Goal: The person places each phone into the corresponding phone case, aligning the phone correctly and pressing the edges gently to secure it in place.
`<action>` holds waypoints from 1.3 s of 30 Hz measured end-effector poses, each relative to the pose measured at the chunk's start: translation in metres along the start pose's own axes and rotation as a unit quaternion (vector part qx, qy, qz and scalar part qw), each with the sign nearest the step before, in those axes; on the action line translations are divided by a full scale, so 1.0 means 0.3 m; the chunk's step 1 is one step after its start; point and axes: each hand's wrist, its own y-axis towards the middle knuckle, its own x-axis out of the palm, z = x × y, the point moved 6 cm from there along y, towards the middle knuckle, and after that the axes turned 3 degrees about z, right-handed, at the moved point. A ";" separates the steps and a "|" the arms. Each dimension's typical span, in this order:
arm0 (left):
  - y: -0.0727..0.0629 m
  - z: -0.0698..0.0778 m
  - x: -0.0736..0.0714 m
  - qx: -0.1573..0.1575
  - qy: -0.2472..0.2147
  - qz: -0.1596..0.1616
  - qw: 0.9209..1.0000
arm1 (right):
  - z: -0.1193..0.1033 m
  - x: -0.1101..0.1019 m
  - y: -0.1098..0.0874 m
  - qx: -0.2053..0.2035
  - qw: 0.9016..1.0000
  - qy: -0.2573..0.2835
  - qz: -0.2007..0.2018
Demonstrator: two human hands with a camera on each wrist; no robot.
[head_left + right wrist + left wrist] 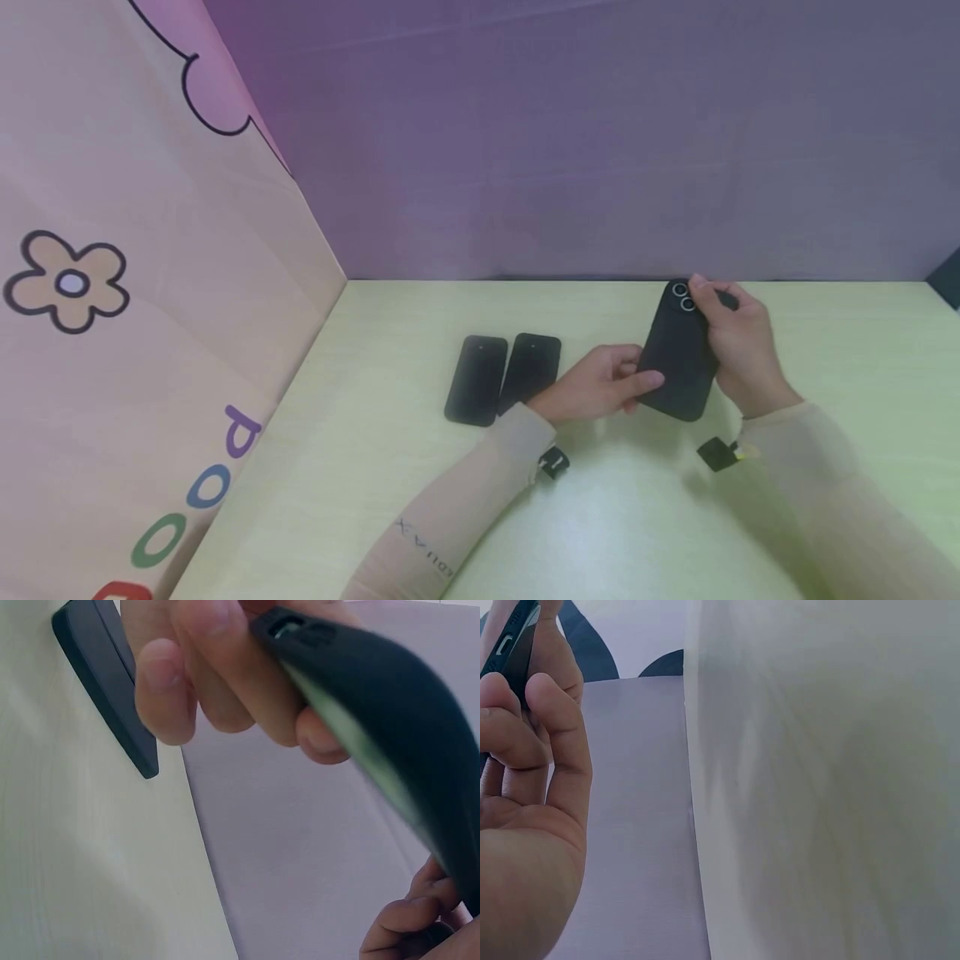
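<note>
Both hands hold a smartphone in a black case (678,358) above the table, its camera side up and its two ringed lenses at the far end. My left hand (600,382) pinches the near left edge, thumb on the back. At the far right corner my right hand (742,342) grips, thumb beside the lenses. A dark piece (727,300) shows between the right fingers; what it is I cannot tell. In the right wrist view the case's side (390,697) looks curved, above a pale shiny surface (352,742). The left wrist view shows a port cutout (505,645).
Two black phones (477,379) (531,367) lie side by side on the pale table (390,467), left of the hands; the left forearm partly covers one. A purple-grey backdrop (600,142) stands behind, and a printed panel (150,250) on the left.
</note>
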 end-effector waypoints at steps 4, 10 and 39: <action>0.000 -0.002 -0.003 -0.002 -0.003 0.004 1.000 | 0.008 -0.001 0.001 0.002 1.000 -0.005 -0.002; 0.001 0.005 -0.012 -0.008 -0.006 0.014 1.000 | 0.004 0.012 0.002 0.001 1.000 -0.006 -0.017; 0.002 -0.031 -0.051 -0.065 0.007 0.062 0.996 | 0.074 0.102 -0.024 0.023 0.949 -0.257 -0.183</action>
